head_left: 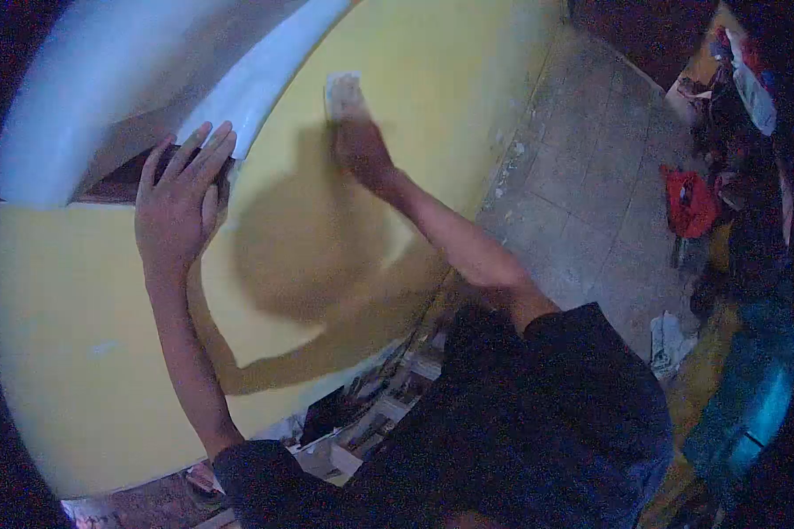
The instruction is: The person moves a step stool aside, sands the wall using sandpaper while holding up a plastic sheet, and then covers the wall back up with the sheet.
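A yellow wall point(71, 291) fills the left and middle of the view, with a white curved edge point(260, 88) at the upper left. My left hand point(182, 194) lies with fingers spread at the corner of a dark opening point(115, 183) beside that white edge. Higher up and to the right, my right hand point(362, 145) presses a small white cloth-like piece point(344, 91) against the yellow wall. Its fingers are partly blurred over the piece. The shadow of my head and arms falls on the wall between the hands.
A grey tiled floor point(582, 176) runs along the right of the wall. Farther right are a red bag-like item point(690, 203), a pale item point(670, 342) and a blue-green surface point(750, 397). Mixed clutter point(379, 414) lies at the wall's base.
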The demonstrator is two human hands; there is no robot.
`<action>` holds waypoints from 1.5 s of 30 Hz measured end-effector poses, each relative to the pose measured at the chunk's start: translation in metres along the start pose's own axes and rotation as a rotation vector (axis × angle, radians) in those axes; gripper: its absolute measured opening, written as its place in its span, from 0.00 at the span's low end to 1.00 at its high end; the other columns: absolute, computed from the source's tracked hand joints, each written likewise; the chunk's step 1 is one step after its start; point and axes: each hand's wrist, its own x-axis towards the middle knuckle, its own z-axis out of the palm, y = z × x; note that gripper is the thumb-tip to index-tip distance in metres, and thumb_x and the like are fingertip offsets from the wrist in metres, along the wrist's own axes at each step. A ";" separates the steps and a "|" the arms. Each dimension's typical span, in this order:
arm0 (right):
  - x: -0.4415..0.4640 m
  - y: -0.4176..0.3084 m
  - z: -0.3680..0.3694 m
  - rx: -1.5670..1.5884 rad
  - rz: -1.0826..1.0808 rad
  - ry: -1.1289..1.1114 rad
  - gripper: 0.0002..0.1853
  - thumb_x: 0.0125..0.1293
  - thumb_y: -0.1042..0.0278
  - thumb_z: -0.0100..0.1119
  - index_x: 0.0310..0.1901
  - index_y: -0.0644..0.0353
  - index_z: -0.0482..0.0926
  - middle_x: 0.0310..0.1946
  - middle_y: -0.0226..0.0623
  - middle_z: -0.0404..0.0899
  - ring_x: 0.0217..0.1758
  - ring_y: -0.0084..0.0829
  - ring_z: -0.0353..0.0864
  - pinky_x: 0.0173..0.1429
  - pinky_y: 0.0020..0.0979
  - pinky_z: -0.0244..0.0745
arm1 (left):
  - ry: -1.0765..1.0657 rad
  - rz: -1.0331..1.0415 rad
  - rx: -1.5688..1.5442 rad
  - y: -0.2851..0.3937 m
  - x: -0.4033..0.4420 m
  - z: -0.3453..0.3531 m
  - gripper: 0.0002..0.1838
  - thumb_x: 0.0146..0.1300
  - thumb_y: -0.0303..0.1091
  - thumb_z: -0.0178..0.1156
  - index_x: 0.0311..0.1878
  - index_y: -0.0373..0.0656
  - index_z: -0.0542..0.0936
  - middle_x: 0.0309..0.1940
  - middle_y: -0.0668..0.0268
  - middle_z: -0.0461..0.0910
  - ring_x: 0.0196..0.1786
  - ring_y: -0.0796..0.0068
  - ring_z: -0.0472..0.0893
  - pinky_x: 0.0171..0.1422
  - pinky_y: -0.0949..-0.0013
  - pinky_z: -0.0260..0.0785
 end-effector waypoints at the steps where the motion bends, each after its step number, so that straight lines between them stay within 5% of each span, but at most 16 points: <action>1: -0.004 0.001 0.016 -0.059 -0.196 0.060 0.28 0.67 0.77 0.37 0.70 0.64 0.54 0.71 0.59 0.48 0.75 0.49 0.51 0.72 0.43 0.57 | 0.002 0.003 0.004 0.000 -0.001 0.006 0.29 0.56 0.31 0.48 0.65 0.55 0.69 0.66 0.77 0.68 0.69 0.76 0.65 0.75 0.55 0.51; 3: -0.005 0.000 0.018 -0.121 -0.384 0.138 0.28 0.67 0.74 0.38 0.69 0.64 0.55 0.71 0.60 0.48 0.73 0.51 0.54 0.69 0.44 0.63 | -0.021 -0.029 -0.010 0.001 -0.001 0.002 0.29 0.56 0.31 0.49 0.65 0.55 0.70 0.66 0.77 0.68 0.69 0.76 0.66 0.75 0.55 0.51; 5: -0.002 0.009 0.012 -0.064 0.075 -0.095 0.27 0.69 0.71 0.39 0.69 0.65 0.55 0.71 0.58 0.47 0.74 0.48 0.52 0.70 0.43 0.61 | -0.024 -0.015 -0.011 0.001 0.001 -0.001 0.29 0.56 0.31 0.49 0.65 0.55 0.70 0.66 0.77 0.68 0.68 0.76 0.66 0.75 0.55 0.51; 7: 0.003 0.013 0.034 -0.025 0.120 0.131 0.26 0.70 0.70 0.39 0.69 0.62 0.56 0.70 0.56 0.52 0.71 0.50 0.58 0.71 0.43 0.60 | -0.021 -0.017 -0.005 0.001 -0.001 0.001 0.29 0.56 0.31 0.49 0.65 0.54 0.70 0.66 0.77 0.68 0.68 0.75 0.66 0.75 0.54 0.51; 11: -0.006 -0.030 0.006 -0.042 -0.431 -0.064 0.28 0.70 0.66 0.43 0.71 0.57 0.55 0.66 0.57 0.60 0.63 0.55 0.69 0.63 0.43 0.69 | -0.020 0.009 -0.011 0.002 -0.001 -0.004 0.29 0.57 0.32 0.48 0.65 0.53 0.70 0.66 0.77 0.68 0.69 0.76 0.65 0.75 0.54 0.50; 13: 0.025 -0.032 -0.019 0.046 0.571 -0.603 0.26 0.71 0.70 0.41 0.70 0.58 0.57 0.70 0.53 0.55 0.73 0.48 0.56 0.74 0.38 0.56 | -0.010 -0.014 -0.007 -0.002 -0.004 0.008 0.28 0.57 0.33 0.47 0.65 0.53 0.69 0.66 0.77 0.68 0.69 0.76 0.65 0.75 0.54 0.50; 14: -0.002 0.020 0.038 0.030 0.210 -0.030 0.24 0.69 0.73 0.40 0.67 0.60 0.60 0.69 0.52 0.56 0.75 0.48 0.50 0.77 0.37 0.49 | -0.020 -0.016 -0.001 -0.002 -0.005 0.009 0.28 0.58 0.34 0.47 0.65 0.53 0.69 0.66 0.77 0.68 0.69 0.76 0.65 0.75 0.55 0.50; 15: -0.003 0.008 0.041 0.044 0.203 -0.032 0.24 0.69 0.73 0.40 0.67 0.60 0.60 0.69 0.52 0.56 0.75 0.48 0.50 0.77 0.37 0.49 | -0.037 -0.005 0.004 -0.003 -0.006 0.010 0.28 0.58 0.34 0.47 0.65 0.53 0.69 0.66 0.77 0.68 0.69 0.76 0.65 0.75 0.55 0.50; 17: -0.016 -0.023 0.033 -0.026 -0.516 -0.029 0.24 0.67 0.74 0.42 0.65 0.62 0.62 0.66 0.54 0.61 0.72 0.52 0.56 0.75 0.40 0.52 | -0.047 0.002 0.016 -0.002 -0.006 0.006 0.28 0.58 0.34 0.47 0.65 0.53 0.69 0.66 0.77 0.68 0.69 0.77 0.64 0.75 0.55 0.50; 20: 0.007 -0.001 0.030 -0.035 -0.221 0.195 0.24 0.68 0.74 0.42 0.66 0.63 0.61 0.67 0.52 0.59 0.73 0.52 0.54 0.77 0.42 0.48 | -0.047 -0.009 0.002 0.000 -0.008 0.007 0.29 0.57 0.33 0.48 0.65 0.54 0.69 0.66 0.77 0.68 0.70 0.77 0.64 0.75 0.56 0.50; 27: 0.018 0.013 0.020 0.018 -0.140 -0.023 0.31 0.63 0.78 0.44 0.69 0.65 0.54 0.70 0.53 0.54 0.74 0.49 0.52 0.77 0.42 0.47 | -0.045 -0.026 -0.027 0.002 0.002 0.000 0.30 0.56 0.29 0.50 0.65 0.55 0.70 0.67 0.78 0.68 0.69 0.78 0.65 0.75 0.56 0.50; 31: 0.003 -0.026 0.023 0.048 -0.469 -0.068 0.34 0.61 0.82 0.41 0.71 0.63 0.51 0.73 0.51 0.49 0.77 0.48 0.45 0.78 0.42 0.42 | -0.061 -0.012 -0.014 0.003 0.001 -0.001 0.30 0.55 0.29 0.51 0.65 0.55 0.69 0.67 0.79 0.67 0.69 0.78 0.64 0.75 0.56 0.50; 36: 0.018 -0.006 0.025 -0.167 -0.328 0.147 0.28 0.66 0.70 0.42 0.67 0.69 0.57 0.67 0.58 0.57 0.75 0.53 0.49 0.78 0.43 0.40 | -0.054 -0.024 -0.025 0.002 -0.001 0.000 0.30 0.55 0.30 0.51 0.65 0.55 0.70 0.68 0.79 0.66 0.70 0.78 0.64 0.75 0.56 0.50; 38: -0.012 -0.011 0.042 0.031 -0.478 -0.197 0.27 0.70 0.70 0.40 0.70 0.63 0.54 0.72 0.49 0.52 0.76 0.45 0.47 0.79 0.41 0.41 | -0.072 -0.022 -0.019 0.000 -0.001 0.011 0.30 0.55 0.30 0.51 0.65 0.55 0.70 0.68 0.79 0.66 0.69 0.78 0.64 0.75 0.56 0.50; 43: 0.000 0.014 0.047 0.011 -0.190 -0.051 0.25 0.72 0.67 0.39 0.69 0.62 0.57 0.71 0.50 0.55 0.75 0.47 0.50 0.78 0.40 0.41 | -0.048 -0.027 -0.028 -0.003 -0.002 0.016 0.30 0.55 0.30 0.51 0.65 0.54 0.70 0.67 0.79 0.67 0.69 0.78 0.65 0.75 0.56 0.51; 45: -0.014 -0.016 0.036 0.110 -0.294 -0.364 0.26 0.71 0.66 0.41 0.69 0.63 0.57 0.71 0.48 0.53 0.76 0.46 0.48 0.79 0.43 0.40 | -0.057 -0.041 -0.033 0.003 -0.001 0.006 0.30 0.55 0.30 0.51 0.65 0.54 0.70 0.67 0.79 0.68 0.69 0.78 0.65 0.75 0.56 0.51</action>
